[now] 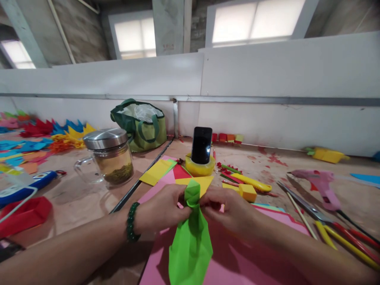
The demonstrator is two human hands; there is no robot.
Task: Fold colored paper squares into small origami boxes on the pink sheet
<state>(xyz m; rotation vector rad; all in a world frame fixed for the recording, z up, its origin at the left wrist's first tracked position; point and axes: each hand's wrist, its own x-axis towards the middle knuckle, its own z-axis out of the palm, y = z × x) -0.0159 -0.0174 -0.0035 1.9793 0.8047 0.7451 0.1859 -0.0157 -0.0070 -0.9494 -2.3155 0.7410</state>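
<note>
A bright green folded paper piece stands out at the front middle, narrow and pinched near its top and wider below. My left hand grips its narrow neck from the left, with thumb and fingers pressed together. From the right, my right hand pinches the same neck. Above the fingers a short folded green tip pokes up. Under both hands lie large pink paper sheets, and beyond them a yellow sheet. A green bead bracelet circles my left wrist.
Left of me stand a glass tea mug and a green bag. A phone leans upright in a yellow tape roll. On the right lie a pink glue gun, scissors and a yellow cutter. Coloured paper pieces cover the far left.
</note>
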